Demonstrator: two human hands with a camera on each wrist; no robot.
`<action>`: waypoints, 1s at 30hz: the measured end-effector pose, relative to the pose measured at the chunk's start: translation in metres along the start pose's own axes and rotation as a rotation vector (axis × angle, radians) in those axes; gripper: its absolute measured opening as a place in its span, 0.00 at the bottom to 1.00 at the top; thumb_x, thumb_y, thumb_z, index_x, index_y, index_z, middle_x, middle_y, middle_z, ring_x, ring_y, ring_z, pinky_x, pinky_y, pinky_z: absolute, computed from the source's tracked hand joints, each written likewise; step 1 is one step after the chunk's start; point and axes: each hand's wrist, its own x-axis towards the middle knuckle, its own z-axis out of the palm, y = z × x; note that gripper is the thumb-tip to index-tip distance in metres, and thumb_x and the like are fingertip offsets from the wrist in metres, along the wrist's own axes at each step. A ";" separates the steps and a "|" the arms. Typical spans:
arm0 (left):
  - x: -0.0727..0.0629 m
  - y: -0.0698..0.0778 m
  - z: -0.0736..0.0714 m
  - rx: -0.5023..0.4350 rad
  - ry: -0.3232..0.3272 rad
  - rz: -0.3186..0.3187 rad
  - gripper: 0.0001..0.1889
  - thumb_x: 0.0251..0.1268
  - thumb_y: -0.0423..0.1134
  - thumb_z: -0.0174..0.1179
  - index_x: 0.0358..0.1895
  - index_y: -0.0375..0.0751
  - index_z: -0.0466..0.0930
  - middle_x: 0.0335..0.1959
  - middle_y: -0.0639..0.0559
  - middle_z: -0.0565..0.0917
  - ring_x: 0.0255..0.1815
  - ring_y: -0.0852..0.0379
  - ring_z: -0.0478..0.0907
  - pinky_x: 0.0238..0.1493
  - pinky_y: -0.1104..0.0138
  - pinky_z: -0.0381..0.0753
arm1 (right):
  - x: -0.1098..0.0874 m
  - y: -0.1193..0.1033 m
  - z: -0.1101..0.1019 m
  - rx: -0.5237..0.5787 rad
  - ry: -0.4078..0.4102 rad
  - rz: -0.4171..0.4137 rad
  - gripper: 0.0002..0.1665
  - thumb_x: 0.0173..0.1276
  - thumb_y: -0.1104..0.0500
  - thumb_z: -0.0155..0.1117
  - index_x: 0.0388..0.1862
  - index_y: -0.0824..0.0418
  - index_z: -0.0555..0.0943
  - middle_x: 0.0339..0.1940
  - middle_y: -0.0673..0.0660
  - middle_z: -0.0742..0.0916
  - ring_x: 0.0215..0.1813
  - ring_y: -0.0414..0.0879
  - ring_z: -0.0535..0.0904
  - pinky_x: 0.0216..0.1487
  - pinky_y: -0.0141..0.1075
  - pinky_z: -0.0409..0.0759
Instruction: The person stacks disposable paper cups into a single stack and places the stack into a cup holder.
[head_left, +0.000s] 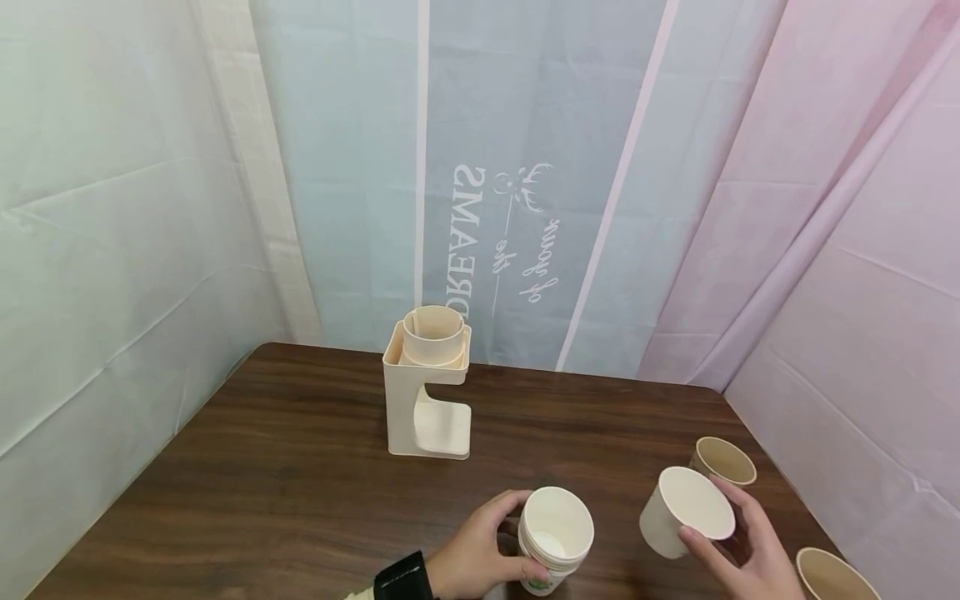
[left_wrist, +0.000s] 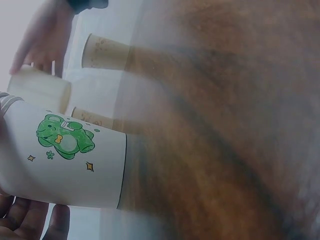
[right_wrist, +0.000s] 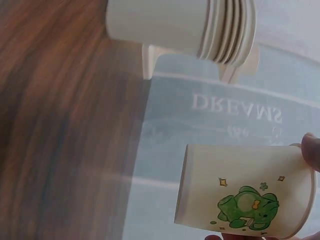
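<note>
My left hand (head_left: 476, 546) grips a stack of white paper cups (head_left: 557, 529) near the table's front edge. Several nested rims show on this stack (right_wrist: 157, 22) in the right wrist view, and a green cartoon animal is printed on its side in the left wrist view. To the right, my right hand (head_left: 750, 542) pinches a white paper cup (head_left: 682, 512) near its rim, mouth tilted up. The same green print appears on that cup (right_wrist: 245, 192) in the right wrist view. A gap separates the stack from this cup. Part of my left hand's fingers (left_wrist: 30, 220) shows below the stack.
A cream cup holder stand (head_left: 401, 400) with a round cup-like piece (head_left: 433, 337) in its top stands at the back middle of the brown table (head_left: 262, 467). Two tan-mouthed paper cups, one farther back (head_left: 723, 460) and one nearer (head_left: 832, 575), are at the right. Cloth curtains surround the table.
</note>
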 end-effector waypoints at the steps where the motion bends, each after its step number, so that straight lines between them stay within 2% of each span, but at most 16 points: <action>1: 0.000 0.000 0.000 0.003 0.000 0.005 0.35 0.56 0.34 0.77 0.67 0.39 0.73 0.59 0.50 0.80 0.56 0.61 0.77 0.55 0.67 0.80 | 0.001 -0.004 0.002 0.021 -0.005 -0.006 0.48 0.52 0.83 0.70 0.70 0.58 0.68 0.52 0.33 0.80 0.47 0.26 0.78 0.44 0.18 0.77; 5: 0.000 -0.001 0.000 0.017 0.001 0.023 0.35 0.56 0.34 0.77 0.67 0.38 0.73 0.58 0.50 0.80 0.57 0.61 0.76 0.55 0.67 0.80 | 0.006 -0.021 0.009 0.099 -0.030 -0.040 0.48 0.53 0.84 0.68 0.72 0.58 0.68 0.55 0.36 0.81 0.50 0.27 0.78 0.46 0.19 0.77; 9: 0.001 -0.001 0.000 0.020 -0.001 0.022 0.35 0.56 0.34 0.77 0.67 0.38 0.73 0.58 0.52 0.80 0.57 0.63 0.75 0.56 0.67 0.80 | 0.011 -0.038 0.014 0.145 -0.067 -0.071 0.46 0.55 0.84 0.67 0.72 0.65 0.68 0.58 0.39 0.80 0.52 0.29 0.78 0.47 0.20 0.78; 17: 0.001 0.001 -0.002 0.002 -0.020 -0.028 0.35 0.57 0.35 0.77 0.68 0.38 0.72 0.59 0.56 0.79 0.57 0.64 0.75 0.57 0.67 0.79 | 0.025 -0.072 0.024 0.140 -0.087 -0.086 0.44 0.56 0.81 0.69 0.72 0.67 0.67 0.58 0.44 0.81 0.52 0.34 0.79 0.50 0.21 0.76; 24: 0.001 0.001 -0.002 -0.002 -0.023 -0.032 0.35 0.57 0.35 0.76 0.68 0.40 0.72 0.58 0.56 0.79 0.57 0.63 0.75 0.56 0.67 0.79 | 0.033 -0.088 0.037 0.295 -0.159 -0.166 0.45 0.56 0.83 0.67 0.73 0.68 0.66 0.59 0.52 0.82 0.54 0.38 0.79 0.51 0.24 0.76; 30: 0.000 0.001 -0.001 -0.009 -0.019 -0.032 0.34 0.57 0.35 0.76 0.68 0.41 0.72 0.57 0.56 0.79 0.55 0.61 0.77 0.55 0.67 0.80 | 0.033 -0.097 0.045 0.298 -0.239 -0.157 0.44 0.59 0.80 0.68 0.74 0.65 0.65 0.60 0.52 0.81 0.55 0.38 0.79 0.52 0.25 0.78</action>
